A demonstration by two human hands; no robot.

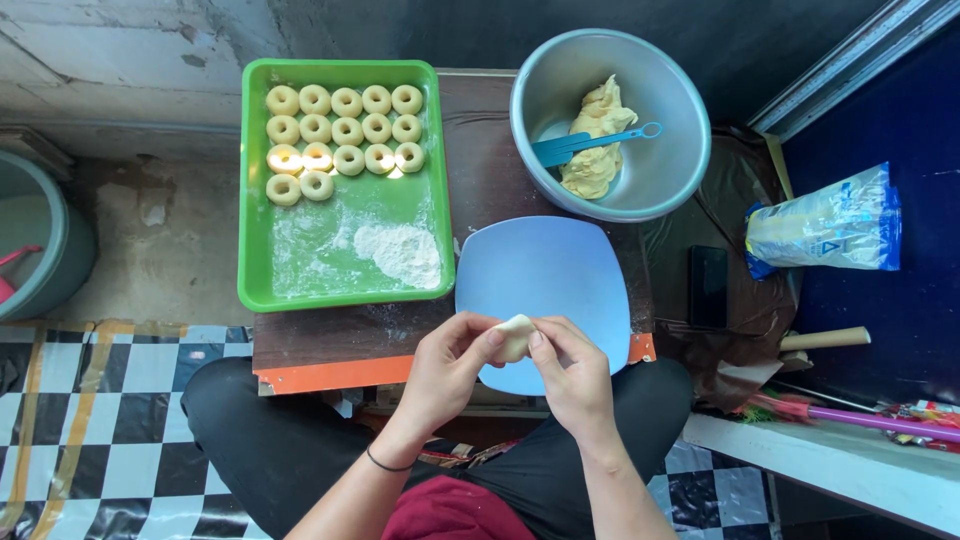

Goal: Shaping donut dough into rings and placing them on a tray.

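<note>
We've got a small dough piece point(515, 336) pinched between our left hand point(452, 365) and right hand point(572, 372), fingertips closed on it, over the blue plate point(545, 270). At ten o'clock sits the green tray point(250, 200) of dough rings point(345, 130), at one o'clock the metal bowl point(670, 160).

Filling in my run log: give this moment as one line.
left hand: pinching dough piece | right hand: pinching it too | over blue plate | green tray: dough rings

Left hand point(450, 365) and right hand point(575, 375) meet, fingers point(492, 338) pinched together.
</note>
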